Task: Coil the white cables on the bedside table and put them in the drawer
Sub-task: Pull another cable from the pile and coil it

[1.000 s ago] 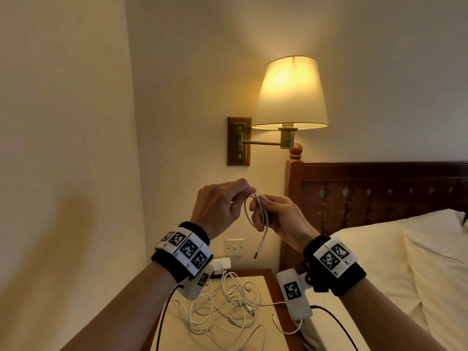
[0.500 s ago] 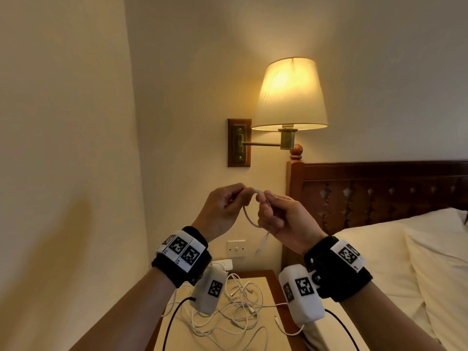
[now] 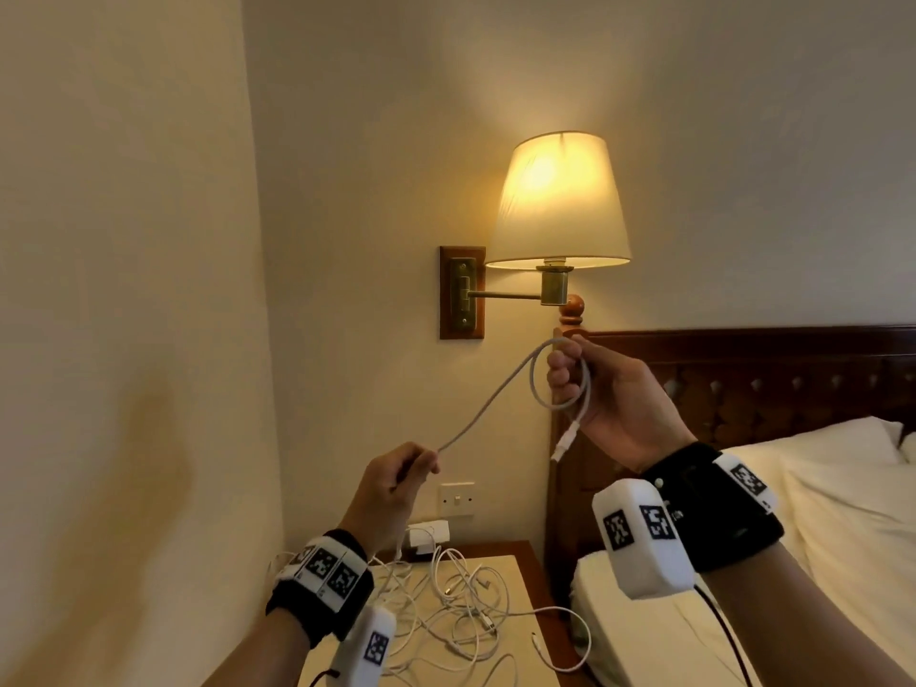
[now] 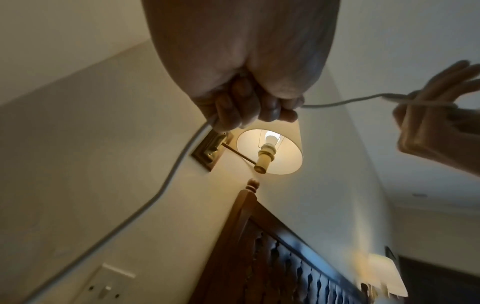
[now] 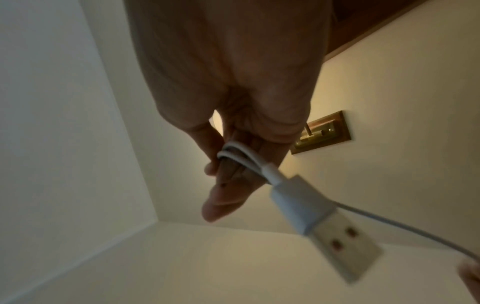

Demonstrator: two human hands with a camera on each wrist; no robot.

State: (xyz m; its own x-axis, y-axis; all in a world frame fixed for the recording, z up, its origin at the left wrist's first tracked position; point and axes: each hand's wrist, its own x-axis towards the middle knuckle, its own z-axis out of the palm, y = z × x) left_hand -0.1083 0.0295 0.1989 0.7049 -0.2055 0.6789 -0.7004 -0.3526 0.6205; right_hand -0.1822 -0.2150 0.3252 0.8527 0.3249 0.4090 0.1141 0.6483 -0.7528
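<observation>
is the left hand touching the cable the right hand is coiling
Touching. In the head view the left hand pinches the cable, which runs up to the right hand; the left wrist view shows its fingers curled round it.

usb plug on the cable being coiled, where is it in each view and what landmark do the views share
Head: the usb plug hangs below the right hand, centre right.
Left wrist: not in view; only the cable running to the right hand shows.
Right wrist: large and blurred, lower right.
Shared landmark: the lamp's wooden wall plate.
</observation>
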